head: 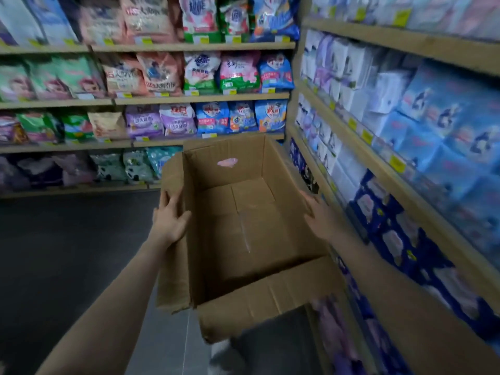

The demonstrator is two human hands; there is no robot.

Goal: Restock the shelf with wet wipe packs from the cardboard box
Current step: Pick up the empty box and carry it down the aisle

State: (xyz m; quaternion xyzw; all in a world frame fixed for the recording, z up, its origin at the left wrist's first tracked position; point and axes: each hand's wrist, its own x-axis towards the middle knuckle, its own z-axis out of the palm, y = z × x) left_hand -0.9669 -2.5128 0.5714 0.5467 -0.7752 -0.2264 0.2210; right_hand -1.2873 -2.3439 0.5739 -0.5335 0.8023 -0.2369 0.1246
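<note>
Brown corrugated card makes up the one cardboard box (243,234), held up off the floor (67,253) between two hands, probably to carry it off, since its inside shows no wet wipe packs at all, only bare bottom flaps and a pink smear (227,161) on the far wall. The left hand (170,220) lies flat on the folded-down left flap, fingers (169,198) spread wide and pressing inward. The right hand (322,220) presses on the right wall, fingers mostly hidden behind the rim, so I cannot tell how far they curl. Squeezing from both sides suits an empty, light box.

Dark blue wet wipe packs (389,226) with pink panels stand in a close row on the lower right shelf (433,217), just beside the box; blur stops an exact count. By my reading, restocking is finished or nearly so.
</note>
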